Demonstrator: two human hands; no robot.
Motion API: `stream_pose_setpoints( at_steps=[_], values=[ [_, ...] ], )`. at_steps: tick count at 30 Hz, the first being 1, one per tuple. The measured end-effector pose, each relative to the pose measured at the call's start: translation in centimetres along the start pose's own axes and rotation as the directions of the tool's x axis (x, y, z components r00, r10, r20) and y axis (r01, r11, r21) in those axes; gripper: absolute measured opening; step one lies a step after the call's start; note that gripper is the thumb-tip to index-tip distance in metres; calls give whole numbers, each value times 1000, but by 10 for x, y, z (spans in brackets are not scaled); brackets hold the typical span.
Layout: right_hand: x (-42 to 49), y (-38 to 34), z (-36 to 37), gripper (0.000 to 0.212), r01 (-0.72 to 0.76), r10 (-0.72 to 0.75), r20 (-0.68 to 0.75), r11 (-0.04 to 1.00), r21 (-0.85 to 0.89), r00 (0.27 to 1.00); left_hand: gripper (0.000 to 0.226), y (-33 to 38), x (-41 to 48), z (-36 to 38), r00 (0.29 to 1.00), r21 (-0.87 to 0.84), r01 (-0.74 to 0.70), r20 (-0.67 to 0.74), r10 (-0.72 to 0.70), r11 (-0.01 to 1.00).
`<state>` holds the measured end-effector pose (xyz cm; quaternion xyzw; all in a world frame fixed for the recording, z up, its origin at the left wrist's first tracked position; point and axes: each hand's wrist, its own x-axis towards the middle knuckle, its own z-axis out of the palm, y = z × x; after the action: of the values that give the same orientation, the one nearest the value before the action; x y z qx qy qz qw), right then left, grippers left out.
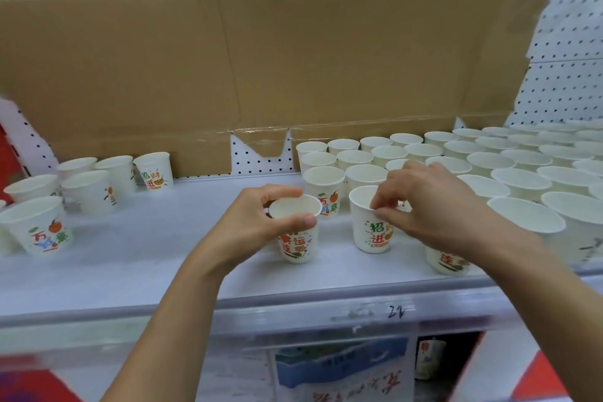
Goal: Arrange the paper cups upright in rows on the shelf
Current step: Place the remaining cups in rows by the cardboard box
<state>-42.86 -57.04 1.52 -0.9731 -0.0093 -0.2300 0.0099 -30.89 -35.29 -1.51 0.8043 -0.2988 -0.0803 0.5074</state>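
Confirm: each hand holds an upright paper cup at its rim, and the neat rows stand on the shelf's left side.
Wrong side: the head view shows the neat rows on the right of the shelf. Otherwise correct: left hand and right hand each hold an upright cup at its rim.

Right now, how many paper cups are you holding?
2. The left hand grips a first cup around its rim, centre of view; the right hand pinches the rim of a second cup just to its right. Any cup nested inside would be hidden.
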Motion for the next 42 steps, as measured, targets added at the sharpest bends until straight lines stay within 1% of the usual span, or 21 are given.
stream_pose_setpoints(
  at_steps=[8, 15, 26, 29, 31, 32, 34, 36, 39, 42],
  values=[
    [3, 4, 4, 15, 1, -1, -2, 999, -39, 1000, 77, 6, 17, 41, 982, 69, -59, -177, 71, 996],
    [2, 8, 6, 18, -9, 8, -15, 999, -43, 1000, 79, 8, 22, 55, 955, 113, -86, -274, 114, 990],
    [0, 10, 9, 20, -45, 45, -13, 997, -61, 999, 76, 12, 24, 64, 940, 142, -103, -310, 143, 985],
    [-2, 8, 9, 24, -58, 58, -1, 995, -81, 998, 78, 13, 24, 65, 939, 143, -101, -313, 142, 984],
    [-2, 6, 10, 29, -58, 56, -20, 993, -103, 998, 80, 13, 24, 64, 940, 141, -97, -311, 137, 985],
    [-2, 4, 9, 32, -55, 50, -54, 994, -94, 997, 80, 13, 22, 62, 939, 140, -101, -314, 141, 985],
    [2, -7, 9, 35, -29, 22, -151, 999, -40, 988, 75, 10, 18, 55, 926, 142, -125, -337, 167, 982],
    [11, -30, 10, 38, 42, -26, -211, 997, 72, 977, 65, 4, 10, 40, 905, 133, -150, -380, 191, 980],
    [32, -79, 23, 45, 180, -123, -199, 936, 302, 972, 57, -18, -8, 1, 859, 153, -163, -464, 217, 975],
    [63, -129, 49, 49, 233, -204, -114, 824, 516, 972, 44, -54, -32, -56, 772, 225, -117, -592, 231, 967]
  ],
)
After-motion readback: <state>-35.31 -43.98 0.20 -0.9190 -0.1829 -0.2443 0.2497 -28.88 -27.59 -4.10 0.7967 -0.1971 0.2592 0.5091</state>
